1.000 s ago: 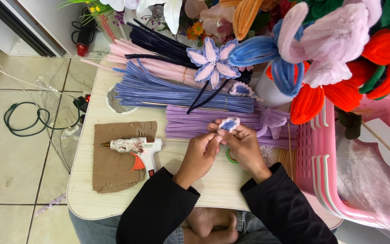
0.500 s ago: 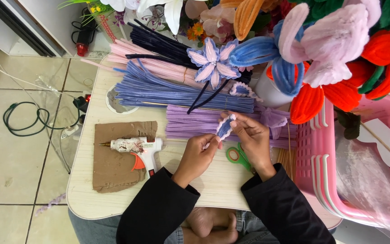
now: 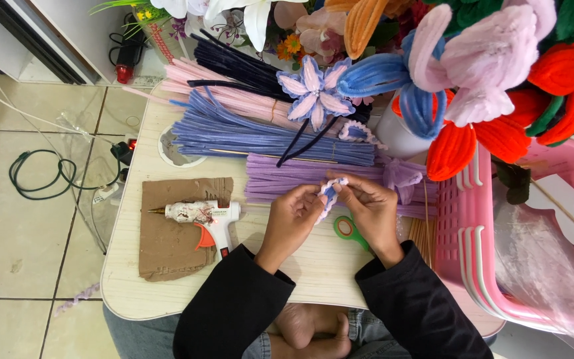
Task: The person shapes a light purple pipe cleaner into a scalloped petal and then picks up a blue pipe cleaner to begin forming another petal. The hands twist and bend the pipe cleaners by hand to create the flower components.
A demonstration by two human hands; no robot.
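My left hand [image 3: 291, 221] and my right hand [image 3: 369, 211] meet over the small table [image 3: 134, 292], both pinching a bent white and blue pipe cleaner petal [image 3: 330, 193] between the fingertips. The petal stands upright between the two hands. Under the right hand lie green-handled scissors [image 3: 349, 229]. Behind the hands lies a bundle of purple pipe cleaners [image 3: 287, 178]. A finished blue and lilac pipe cleaner flower [image 3: 314, 92] lies further back.
A white glue gun [image 3: 200, 214] rests on brown cardboard [image 3: 167, 249] at the left. Blue pipe cleaners [image 3: 234, 133], pink pipe cleaners [image 3: 227, 93] and dark pipe cleaners [image 3: 240, 63] lie behind. A pink basket [image 3: 466, 233] stands right, under large pipe cleaner flowers [image 3: 486, 60]. Cables [image 3: 34, 173] lie on the tiled floor.
The hands drew apart slightly half a second ago with the right hand lifting the petal, then came back together; both now pinch the petal again.
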